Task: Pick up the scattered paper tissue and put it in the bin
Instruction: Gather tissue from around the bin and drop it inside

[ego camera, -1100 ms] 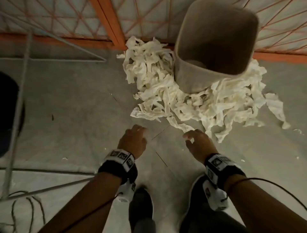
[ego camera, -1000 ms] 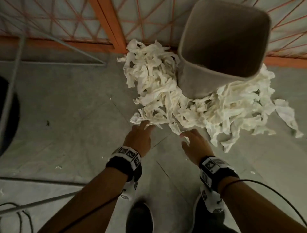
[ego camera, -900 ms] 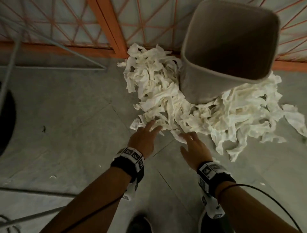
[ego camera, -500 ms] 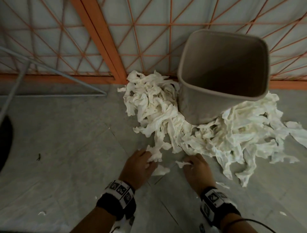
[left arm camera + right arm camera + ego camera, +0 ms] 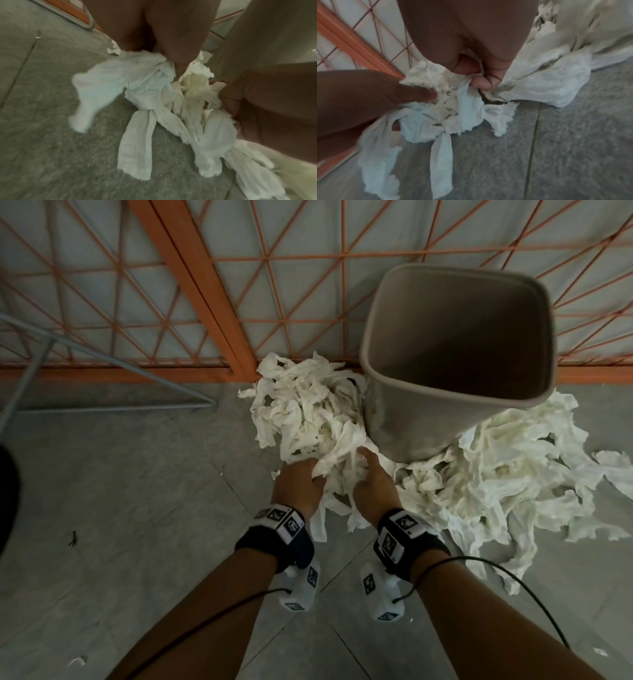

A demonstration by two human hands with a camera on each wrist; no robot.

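Observation:
White paper tissue (image 5: 308, 412) lies in a big crumpled heap on the floor around the grey bin (image 5: 404, 419), which stands upright with its mouth empty. Both hands hold one bunch of tissue (image 5: 337, 474) just in front of the bin, lifted off the floor with strips hanging down. My left hand (image 5: 299, 484) grips the bunch from the left; its strips (image 5: 137, 135) dangle in the left wrist view. My right hand (image 5: 373, 484) grips it from the right, fingers (image 5: 481, 82) curled into the tissue (image 5: 443, 111).
An orange lattice fence (image 5: 191, 268) runs along the back behind the bin. A thin metal frame (image 5: 113, 405) lies on the grey tiled floor (image 5: 120, 508) at the left. More tissue (image 5: 513, 481) spreads to the right of the bin.
Both hands moved forward into the heap's near edge, closed on tissue and raised a bunch between them. The view shifted closer to the bin.

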